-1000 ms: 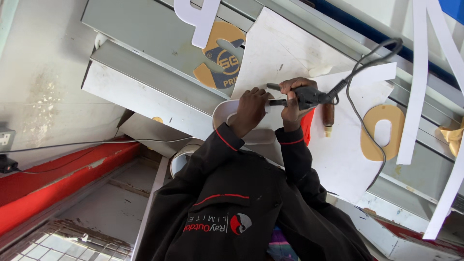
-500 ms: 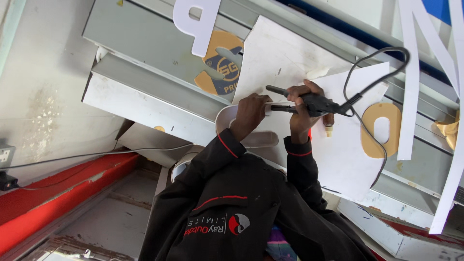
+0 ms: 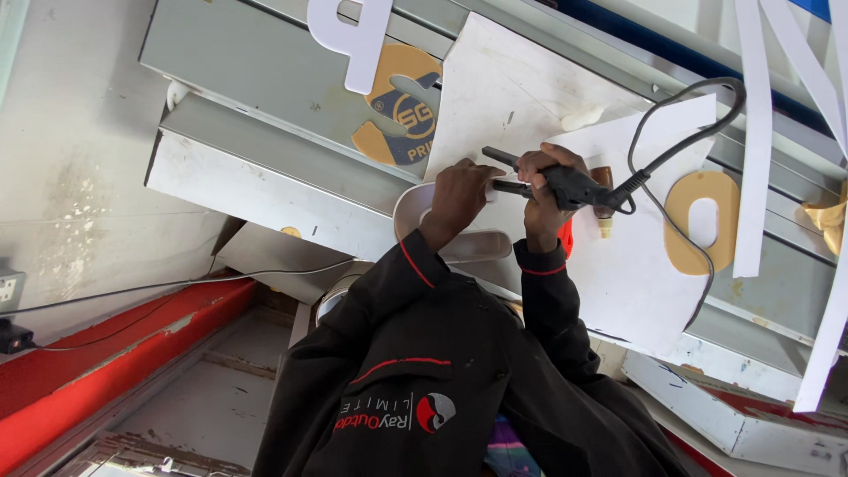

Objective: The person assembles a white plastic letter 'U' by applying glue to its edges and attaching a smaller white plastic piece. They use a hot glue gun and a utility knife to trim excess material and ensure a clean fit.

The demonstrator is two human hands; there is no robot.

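My right hand (image 3: 541, 181) grips a black corded hand tool (image 3: 570, 185) whose thin metal tip (image 3: 499, 159) points left, toward my left hand. My left hand (image 3: 459, 190) has its fingers closed on the edge of a white curved piece (image 3: 415, 208) that lies on a large white sheet (image 3: 512, 88). The two hands nearly touch at the tool's tip. The tool's black cable (image 3: 680, 97) loops up and right, then runs down across the sheet. A small brown-tipped part (image 3: 603, 208) shows just below the tool. My black jacket sleeves (image 3: 415, 291) fill the lower middle.
A gold oval letter (image 3: 702, 221) lies right of the sheet, with long white strips (image 3: 755, 132) beyond it. A white letter (image 3: 353, 35) and a round gold badge (image 3: 402, 106) sit on grey metal channels (image 3: 265, 150). A red beam (image 3: 106, 353), a thin cable (image 3: 177, 284) and a wall socket (image 3: 9, 291) are at the left.
Both hands stay together at the white curved piece. The tool and its cable loop have shifted slightly to the right, and the view has drifted a little.
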